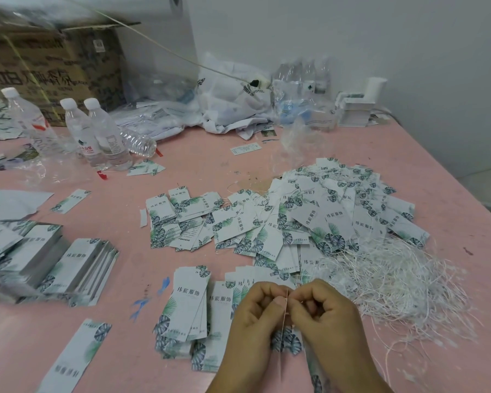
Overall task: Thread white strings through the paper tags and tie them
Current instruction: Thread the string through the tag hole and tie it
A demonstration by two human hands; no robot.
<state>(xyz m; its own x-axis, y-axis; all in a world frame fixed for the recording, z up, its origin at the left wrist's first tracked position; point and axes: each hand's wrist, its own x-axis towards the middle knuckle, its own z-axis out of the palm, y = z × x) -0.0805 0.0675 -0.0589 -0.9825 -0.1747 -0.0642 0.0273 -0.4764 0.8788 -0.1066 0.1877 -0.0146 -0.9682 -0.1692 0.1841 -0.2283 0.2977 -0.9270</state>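
Observation:
My left hand (255, 316) and my right hand (326, 313) meet at the bottom centre, fingers curled, both pinching one thin white string (285, 316) that runs vertically between them. A paper tag (288, 340) with a leaf print hangs below the hands, mostly hidden by them. Loose white strings (394, 279) lie in a tangled heap to the right. A big pile of tags with strings on them (332, 214) sits behind. Flat unstrung tags (187, 304) lie just left of my hands.
The pink table (451, 194) also carries neat stacks of tags (77, 268) at the left, water bottles (97, 131) at the back left, a cardboard box (54, 66), plastic bags (233, 97) and a white box (357, 106) by the wall.

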